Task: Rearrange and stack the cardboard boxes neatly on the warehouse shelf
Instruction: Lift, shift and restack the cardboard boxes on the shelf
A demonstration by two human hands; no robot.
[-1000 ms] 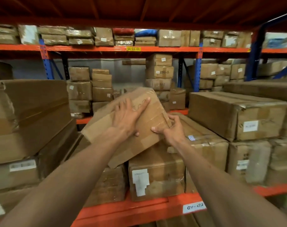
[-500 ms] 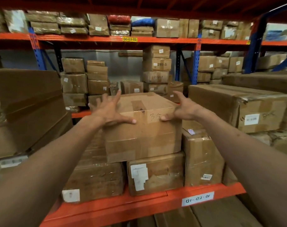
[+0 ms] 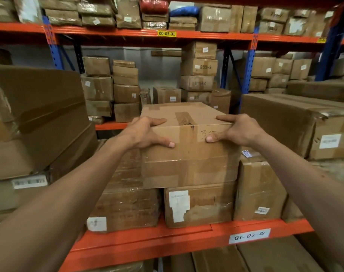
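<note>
A taped cardboard box [image 3: 188, 154] with "35" handwritten on its front sits level on top of a lower box [image 3: 198, 203] on the orange shelf [image 3: 167, 238]. My left hand [image 3: 145, 133] grips its near left top corner, fingers on the lid and thumb on the front face. At the near right top corner my right hand [image 3: 238, 130] holds it the same way. A plastic-wrapped box [image 3: 126, 205] stands to the lower left and a taller box [image 3: 259, 189] to the right of the stack.
A big box stack [image 3: 35, 122] rises on the left and long boxes [image 3: 296, 122] lie on the right. Behind, a second rack [image 3: 249, 65] holds several stacked boxes. A label reading "Q1-02-01" [image 3: 249, 236] marks the shelf beam.
The box went from tilted to lying flat and square on the stack. Both hands shifted from its sides to its near top corners, and the view moved closer.
</note>
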